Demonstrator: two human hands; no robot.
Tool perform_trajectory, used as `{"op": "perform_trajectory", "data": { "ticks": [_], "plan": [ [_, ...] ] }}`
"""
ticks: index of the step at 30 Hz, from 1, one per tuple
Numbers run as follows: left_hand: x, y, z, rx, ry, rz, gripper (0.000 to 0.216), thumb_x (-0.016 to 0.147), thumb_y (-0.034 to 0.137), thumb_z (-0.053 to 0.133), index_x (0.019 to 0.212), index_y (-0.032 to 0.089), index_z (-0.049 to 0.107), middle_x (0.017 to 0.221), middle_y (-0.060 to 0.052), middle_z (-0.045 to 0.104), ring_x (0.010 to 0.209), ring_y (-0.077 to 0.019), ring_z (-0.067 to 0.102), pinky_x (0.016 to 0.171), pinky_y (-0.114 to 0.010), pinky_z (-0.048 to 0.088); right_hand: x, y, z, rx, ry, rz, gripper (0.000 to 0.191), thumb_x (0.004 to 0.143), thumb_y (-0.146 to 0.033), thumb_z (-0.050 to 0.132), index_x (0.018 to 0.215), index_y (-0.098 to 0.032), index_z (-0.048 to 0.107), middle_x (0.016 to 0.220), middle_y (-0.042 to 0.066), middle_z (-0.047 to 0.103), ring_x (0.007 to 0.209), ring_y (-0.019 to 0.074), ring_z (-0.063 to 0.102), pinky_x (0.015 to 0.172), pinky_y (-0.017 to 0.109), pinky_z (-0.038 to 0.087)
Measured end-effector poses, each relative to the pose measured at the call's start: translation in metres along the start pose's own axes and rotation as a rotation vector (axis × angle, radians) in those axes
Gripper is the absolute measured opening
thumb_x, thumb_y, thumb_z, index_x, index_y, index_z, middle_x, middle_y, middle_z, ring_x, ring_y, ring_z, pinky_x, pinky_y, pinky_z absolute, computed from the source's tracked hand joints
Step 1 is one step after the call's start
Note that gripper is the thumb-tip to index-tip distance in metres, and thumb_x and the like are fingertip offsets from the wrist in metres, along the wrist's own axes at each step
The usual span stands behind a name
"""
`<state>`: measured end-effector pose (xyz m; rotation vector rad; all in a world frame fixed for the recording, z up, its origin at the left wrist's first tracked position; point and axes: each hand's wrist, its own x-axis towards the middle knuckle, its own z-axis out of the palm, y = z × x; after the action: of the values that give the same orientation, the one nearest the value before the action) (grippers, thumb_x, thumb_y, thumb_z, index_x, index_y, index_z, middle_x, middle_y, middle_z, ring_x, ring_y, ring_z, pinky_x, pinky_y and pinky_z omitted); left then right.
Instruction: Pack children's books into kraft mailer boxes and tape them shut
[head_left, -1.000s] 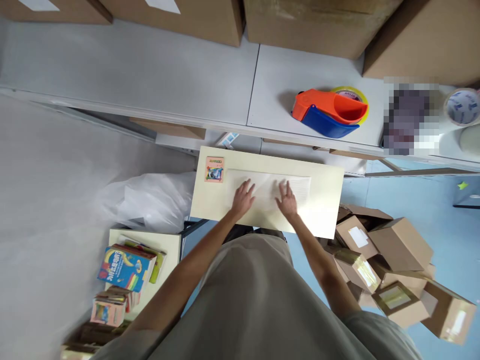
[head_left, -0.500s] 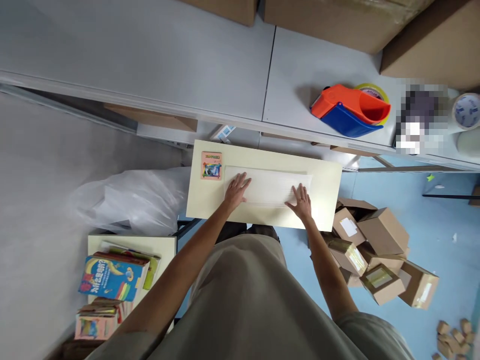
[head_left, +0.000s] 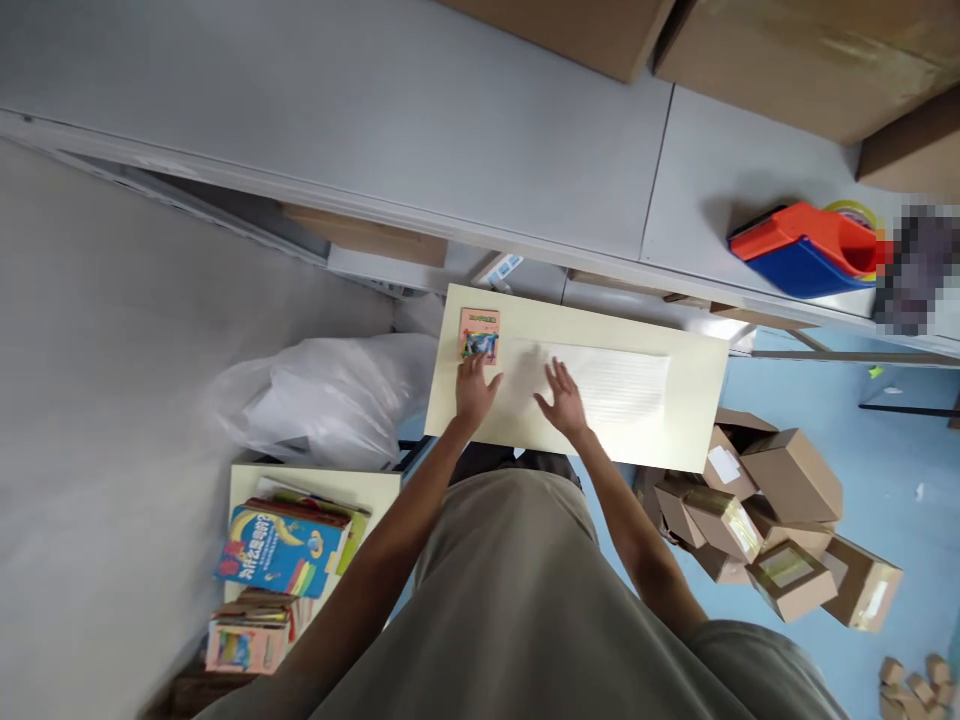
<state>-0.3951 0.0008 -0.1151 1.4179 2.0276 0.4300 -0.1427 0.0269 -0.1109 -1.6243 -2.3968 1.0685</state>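
Note:
A cream board [head_left: 697, 400] lies in front of me with a white ribbed sheet [head_left: 622, 385] flat on it. At the board's far left corner sits a small pink picture card [head_left: 479, 335]. My left hand [head_left: 475, 390] rests just below that card, fingers reaching its lower edge. My right hand [head_left: 561, 400] lies flat with spread fingers on the left part of the white sheet.
A grey table [head_left: 420, 130] carries an orange and blue tape dispenser [head_left: 806, 255] and large cardboard boxes [head_left: 795, 45]. Small cardboard boxes [head_left: 780, 520] are heaped on the blue floor at right. A white plastic bag [head_left: 315, 395] and stacked books [head_left: 281, 550] lie at left.
Both hands have shifted left: the left from the sheet's left end to the pink card, the right from the sheet's right part to its left part. The view swung too.

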Motion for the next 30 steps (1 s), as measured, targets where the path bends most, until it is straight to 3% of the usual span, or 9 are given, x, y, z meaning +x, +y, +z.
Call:
{"op": "perform_trajectory", "data": {
  "ticks": [2,5,10,14,18,20,24,27,30],
  "plan": [
    [0.016,-0.021,-0.019,-0.008,0.055,-0.134,0.06,0.1,0.037,0.071,0.154,0.014,0.057,0.149,-0.024,0.067,0.145,-0.0392,0.06,0.126,-0.049,0.043,0.029,-0.046,0.029,0.087,-0.063,-0.089,0.079,0.107,-0.042,0.061,0.177,-0.017,0.034,0.185,0.015,0.026,0.173,0.0334,0.023,0.138,0.055,0.031],
    [0.037,-0.04,-0.037,-0.05,0.038,-0.323,0.054,0.097,0.036,0.074,0.145,0.014,0.062,0.134,-0.021,0.077,0.132,-0.0379,0.07,0.116,-0.046,0.05,0.064,-0.093,0.063,0.151,-0.158,-0.089,0.079,0.106,-0.037,0.064,0.176,-0.012,0.036,0.184,0.019,0.029,0.171,0.0339,0.029,0.137,0.052,0.035],
    [0.06,-0.045,-0.046,-0.165,-0.045,-0.467,0.028,0.095,0.035,0.074,0.117,0.018,0.078,0.121,-0.014,0.083,0.12,-0.0302,0.076,0.104,-0.036,0.055,0.085,-0.111,0.079,0.207,-0.215,0.048,0.073,0.104,-0.032,0.065,0.171,-0.012,0.045,0.183,0.018,0.03,0.17,0.0345,0.033,0.132,0.052,0.043],
    [0.067,-0.04,-0.049,-0.223,-0.073,-0.448,0.024,0.094,0.039,0.072,0.1,0.019,0.083,0.11,-0.012,0.085,0.111,-0.0293,0.078,0.098,-0.034,0.056,0.09,-0.103,0.069,0.325,-0.202,0.092,0.058,0.104,-0.032,0.065,0.161,-0.022,0.061,0.178,0.009,0.045,0.163,0.0334,0.047,0.131,0.05,0.045],
    [0.057,-0.034,-0.059,-0.35,0.0,-0.395,0.021,0.088,0.039,0.075,0.089,0.02,0.084,0.098,-0.009,0.085,0.104,-0.0286,0.077,0.092,-0.033,0.057,0.093,-0.091,0.05,0.575,-0.184,0.153,0.04,0.105,-0.042,0.065,0.141,-0.03,0.077,0.147,0.001,0.076,0.144,0.0342,0.067,0.124,0.051,0.052],
    [0.046,-0.03,-0.068,-0.464,0.015,-0.376,0.025,0.085,0.044,0.078,0.087,0.019,0.084,0.093,-0.008,0.084,0.098,-0.028,0.076,0.085,-0.032,0.057,0.088,-0.083,0.037,0.751,-0.129,0.195,0.045,0.1,-0.054,0.072,0.136,-0.027,0.079,0.131,0.003,0.083,0.136,0.0345,0.071,0.119,0.05,0.056],
    [0.016,-0.011,-0.075,-0.67,-0.075,-0.311,0.045,0.078,0.061,0.084,0.093,0.018,0.085,0.09,-0.008,0.082,0.086,-0.0237,0.072,0.073,-0.03,0.054,0.06,-0.058,0.007,1.082,-0.061,0.283,0.075,0.078,-0.065,0.092,0.136,-0.021,0.076,0.121,0.01,0.084,0.123,0.0335,0.075,0.106,0.047,0.062],
    [-0.003,0.02,-0.054,-0.723,-0.156,-0.263,0.055,0.075,0.069,0.085,0.098,0.018,0.085,0.092,-0.008,0.081,0.086,-0.0225,0.07,0.071,-0.029,0.052,0.032,-0.028,-0.014,1.183,-0.013,0.285,0.069,0.073,-0.065,0.095,0.123,-0.021,0.079,0.111,0.009,0.085,0.112,0.0306,0.077,0.102,0.044,0.062],
    [-0.014,0.061,-0.009,-0.717,-0.211,-0.25,0.056,0.077,0.07,0.083,0.1,0.019,0.083,0.097,-0.009,0.082,0.092,-0.0243,0.073,0.077,-0.031,0.055,0.005,0.016,-0.034,1.166,0.078,0.28,0.057,0.073,-0.068,0.091,0.106,-0.022,0.079,0.105,0.007,0.084,0.105,0.0291,0.078,0.099,0.042,0.062]
  ]
}}
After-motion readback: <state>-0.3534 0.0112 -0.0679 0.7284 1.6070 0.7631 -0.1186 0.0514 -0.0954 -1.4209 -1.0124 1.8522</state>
